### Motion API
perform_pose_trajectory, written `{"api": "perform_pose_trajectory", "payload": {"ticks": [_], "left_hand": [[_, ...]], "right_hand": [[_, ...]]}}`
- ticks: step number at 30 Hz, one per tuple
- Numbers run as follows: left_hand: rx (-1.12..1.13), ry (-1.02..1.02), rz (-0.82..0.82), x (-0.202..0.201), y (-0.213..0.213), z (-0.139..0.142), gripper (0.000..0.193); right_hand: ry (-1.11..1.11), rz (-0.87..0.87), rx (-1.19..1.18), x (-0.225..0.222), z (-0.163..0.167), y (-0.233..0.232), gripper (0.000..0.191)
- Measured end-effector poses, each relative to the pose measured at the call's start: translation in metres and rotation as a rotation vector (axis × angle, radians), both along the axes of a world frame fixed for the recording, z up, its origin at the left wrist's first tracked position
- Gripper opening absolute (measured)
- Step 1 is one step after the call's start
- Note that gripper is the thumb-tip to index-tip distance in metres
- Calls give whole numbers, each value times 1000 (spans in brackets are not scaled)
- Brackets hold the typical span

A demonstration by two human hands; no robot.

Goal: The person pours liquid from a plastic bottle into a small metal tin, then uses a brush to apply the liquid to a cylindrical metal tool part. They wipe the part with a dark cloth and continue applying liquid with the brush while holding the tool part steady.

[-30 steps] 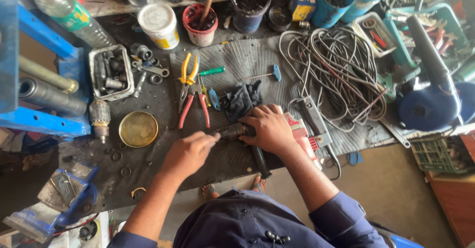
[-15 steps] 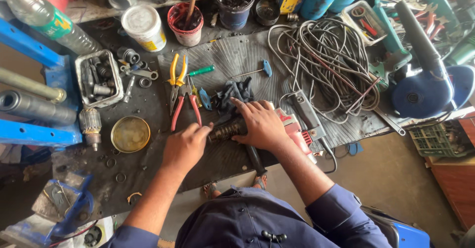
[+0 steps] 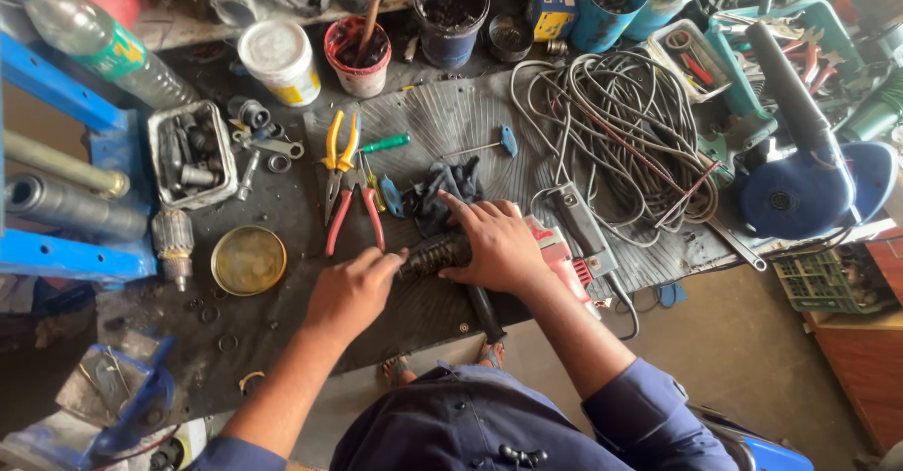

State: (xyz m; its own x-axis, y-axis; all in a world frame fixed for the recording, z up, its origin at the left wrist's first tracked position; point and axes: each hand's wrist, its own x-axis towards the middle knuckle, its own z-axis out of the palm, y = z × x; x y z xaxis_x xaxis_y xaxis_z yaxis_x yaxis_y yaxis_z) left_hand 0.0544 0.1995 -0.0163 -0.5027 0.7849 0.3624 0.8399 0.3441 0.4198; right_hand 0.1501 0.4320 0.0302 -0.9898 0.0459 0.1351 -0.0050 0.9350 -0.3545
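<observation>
My right hand [image 3: 497, 244] lies over a red power drill [image 3: 557, 251] on the dark workbench mat [image 3: 451, 123], gripping its body where the black front barrel [image 3: 435, 256] begins. My left hand [image 3: 353, 288] closes its fingers around the tip of that black barrel. A black side handle [image 3: 485, 313] of the drill points toward me. A dark blue rag [image 3: 442, 189] lies just beyond my right hand.
Yellow pliers [image 3: 339, 142], red pliers [image 3: 353, 210] and a green screwdriver [image 3: 386, 142] lie left of the rag. A brass lid [image 3: 248, 260], motor armature [image 3: 173, 242] and parts tray [image 3: 192, 154] sit left. Coiled cable [image 3: 621, 123] and a blue blower [image 3: 800, 184] lie right. Cups line the back.
My left hand has slid right to the tip of the drill's barrel. My right hand stays on the drill body. The view has shifted slightly.
</observation>
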Motion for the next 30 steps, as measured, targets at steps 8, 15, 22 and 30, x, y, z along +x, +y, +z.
{"api": "perform_pose_trajectory", "payload": {"ticks": [8,15,22,30], "left_hand": [[-3,-24,91,-1,-14,-5,28],[-87,-104,191,-3,-40,-7,26],[130,-363,472,0,-87,-11,23],[117,-314,721,-11,-148,-17,23]], "right_hand": [[-40,3,9,-3,4,-1,113],[-69,13,51,0,-1,-3,92],[70,229,192,-10,-21,-39,67],[109,487,327,-37,-39,-39,44]]}}
